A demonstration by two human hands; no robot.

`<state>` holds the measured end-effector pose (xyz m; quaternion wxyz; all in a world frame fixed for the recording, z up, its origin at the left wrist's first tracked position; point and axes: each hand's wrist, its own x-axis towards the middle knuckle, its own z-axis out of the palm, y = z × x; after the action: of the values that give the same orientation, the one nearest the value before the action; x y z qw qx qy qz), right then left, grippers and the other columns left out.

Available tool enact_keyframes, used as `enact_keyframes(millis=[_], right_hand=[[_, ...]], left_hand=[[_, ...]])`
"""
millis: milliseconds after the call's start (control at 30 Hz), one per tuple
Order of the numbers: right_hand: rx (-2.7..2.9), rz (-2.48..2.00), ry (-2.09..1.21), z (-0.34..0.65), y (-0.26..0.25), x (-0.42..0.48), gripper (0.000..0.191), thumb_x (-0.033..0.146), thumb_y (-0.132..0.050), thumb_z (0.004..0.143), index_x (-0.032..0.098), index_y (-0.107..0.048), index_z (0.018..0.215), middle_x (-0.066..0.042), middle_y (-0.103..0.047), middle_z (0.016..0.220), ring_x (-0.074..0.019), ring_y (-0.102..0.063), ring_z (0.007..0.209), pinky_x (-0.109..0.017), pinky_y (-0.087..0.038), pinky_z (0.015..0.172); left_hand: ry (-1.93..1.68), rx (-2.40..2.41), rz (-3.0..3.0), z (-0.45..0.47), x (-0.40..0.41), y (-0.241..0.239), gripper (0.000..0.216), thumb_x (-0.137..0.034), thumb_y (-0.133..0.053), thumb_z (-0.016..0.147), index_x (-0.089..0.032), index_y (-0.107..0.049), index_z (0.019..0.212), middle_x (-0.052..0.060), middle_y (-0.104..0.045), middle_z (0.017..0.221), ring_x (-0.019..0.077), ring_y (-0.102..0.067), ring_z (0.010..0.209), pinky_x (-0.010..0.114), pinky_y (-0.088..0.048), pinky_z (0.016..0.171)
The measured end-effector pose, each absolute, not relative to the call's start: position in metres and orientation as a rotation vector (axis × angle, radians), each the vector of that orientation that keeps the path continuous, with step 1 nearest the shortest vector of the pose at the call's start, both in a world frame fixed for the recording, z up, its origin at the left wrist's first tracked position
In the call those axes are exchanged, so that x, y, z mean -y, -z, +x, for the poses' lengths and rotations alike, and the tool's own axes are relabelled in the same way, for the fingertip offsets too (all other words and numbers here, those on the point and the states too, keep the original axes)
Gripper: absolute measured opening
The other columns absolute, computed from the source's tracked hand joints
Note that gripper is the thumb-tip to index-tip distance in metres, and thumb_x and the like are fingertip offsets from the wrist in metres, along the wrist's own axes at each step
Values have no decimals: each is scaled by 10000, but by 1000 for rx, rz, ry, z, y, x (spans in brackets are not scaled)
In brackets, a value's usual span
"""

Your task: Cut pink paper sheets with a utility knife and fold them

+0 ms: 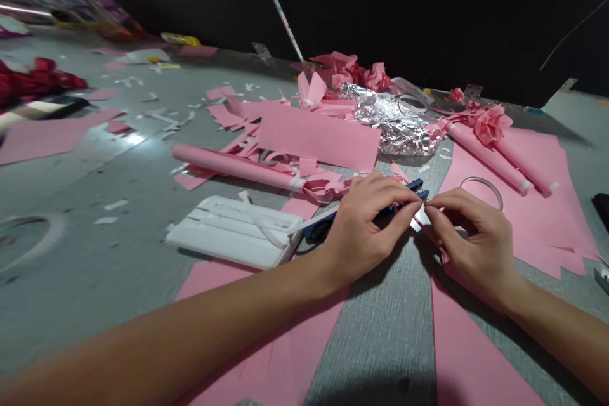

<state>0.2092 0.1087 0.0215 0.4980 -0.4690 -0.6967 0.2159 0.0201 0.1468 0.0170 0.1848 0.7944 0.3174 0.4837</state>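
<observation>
My left hand (pixel 375 222) and my right hand (pixel 476 238) meet over the table, fingertips almost touching. Thumb and forefinger of each are pinched together on something too small to make out. Just below the fingertips a small whitish piece and a thin pink edge show. Behind the left hand lies a dark blue tool (pixel 415 186), mostly covered by that hand. A white box-shaped device (pixel 228 231) with a white strip (pixel 261 221) across it sits left of my left hand. Near my right hand a tape ring (pixel 485 187) rests on pink paper sheets (pixel 537 222).
Rolled pink paper tubes (pixel 228 163) lie to the left, with more tubes (pixel 490 155) at right beside a paper flower (pixel 492 124). Crumpled foil (pixel 394 117) and a flat pink sheet (pixel 318 136) are farther back. White scraps litter the table before a black panel (pixel 428 13).
</observation>
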Motion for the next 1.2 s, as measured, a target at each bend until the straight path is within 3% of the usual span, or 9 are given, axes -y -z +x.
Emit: enact_keyframes(millis=[667,1200], right_hand=[[1685,-1145,-500,210,-20,-108,156,198,-673,1032,239,-819,996,-51,-828,935,-190,-744,752,-321,-606,649],[1668,-1127,-618,213,-15,-109,218,166,-652,1056,244,-853,1084,-53,-843,1038,-197,-772,862,-363,-641,814]], left_hand=[[-1386,-838,2356,20,-146,-14,118,-145,-702,1050,-222,-785,1018,30,-832,941,216,-728,857,413,-548,840],[-1391,-861,2281,19,-148,-12,109,-149,-708,1048,-213,-785,1006,47,-840,957,218,-759,876,424,-566,853]])
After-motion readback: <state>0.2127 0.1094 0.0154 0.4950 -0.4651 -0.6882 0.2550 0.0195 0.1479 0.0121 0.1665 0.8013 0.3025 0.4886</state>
